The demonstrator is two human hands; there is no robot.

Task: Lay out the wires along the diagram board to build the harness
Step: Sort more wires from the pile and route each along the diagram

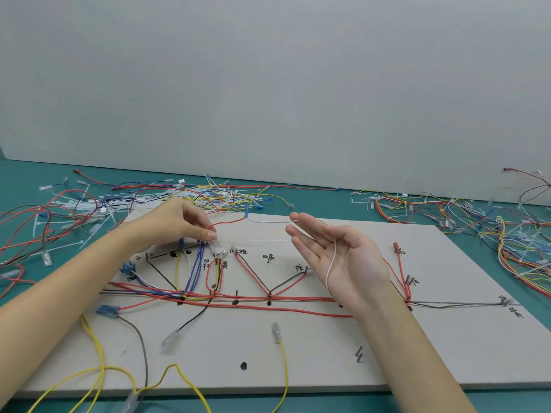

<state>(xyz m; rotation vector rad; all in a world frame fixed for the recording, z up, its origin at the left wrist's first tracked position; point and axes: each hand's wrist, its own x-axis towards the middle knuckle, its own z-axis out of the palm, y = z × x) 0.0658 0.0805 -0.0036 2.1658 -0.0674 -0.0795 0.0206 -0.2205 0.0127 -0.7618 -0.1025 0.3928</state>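
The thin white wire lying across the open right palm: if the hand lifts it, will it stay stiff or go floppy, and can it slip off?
The thin white wire probably goes floppy: it already curves loosely over the open right hand. It looks light, being very thin. It may slip off, since no finger grips it there; only the left hand pinches the far end.

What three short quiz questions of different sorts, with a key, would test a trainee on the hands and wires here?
1. True or false: the right hand is palm up with a white wire draped across it.
2. What does the left hand pinch? A) a terminal at a red wire's end B) a cable tie C) a blue connector
3. What colour is the wire running off the diagram board near edge from the clear terminal?

Key: 1 true; 2 A; 3 yellow.
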